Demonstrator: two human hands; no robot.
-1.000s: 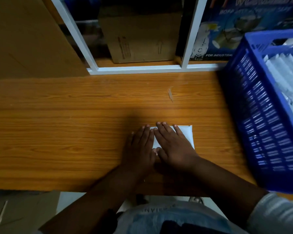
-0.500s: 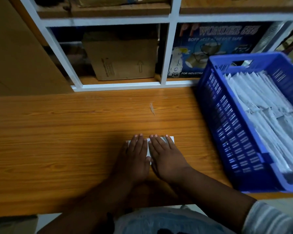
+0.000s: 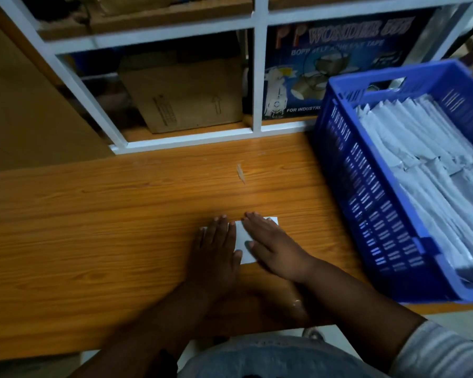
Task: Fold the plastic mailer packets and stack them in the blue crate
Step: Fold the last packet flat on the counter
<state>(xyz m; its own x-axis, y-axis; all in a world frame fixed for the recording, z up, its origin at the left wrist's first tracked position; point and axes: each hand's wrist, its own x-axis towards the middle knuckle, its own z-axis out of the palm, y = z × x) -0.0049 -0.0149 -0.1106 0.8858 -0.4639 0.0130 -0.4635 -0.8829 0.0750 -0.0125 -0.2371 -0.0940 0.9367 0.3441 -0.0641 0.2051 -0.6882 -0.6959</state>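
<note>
A folded white mailer packet (image 3: 243, 239) lies flat on the wooden table (image 3: 93, 227), near its front edge. My left hand (image 3: 216, 249) presses on the packet's left part with straight fingers. My right hand (image 3: 271, 246) lies flat across its right part, so only a middle strip and the far right corner show. At the right stands the blue crate (image 3: 366, 203), and rows of folded white packets (image 3: 426, 165) lie inside it.
A white-framed shelf unit (image 3: 257, 77) rises behind the table, holding a cardboard box (image 3: 186, 96) and a blue printed tape carton (image 3: 325, 69). A small scrap (image 3: 240, 173) lies on the table beyond my hands. A brown board (image 3: 25, 105) stands at the left.
The view has tilted up and turned right, showing more of the crate and shelf. My hands have slid slightly apart on the packet, uncovering a strip between them.
</note>
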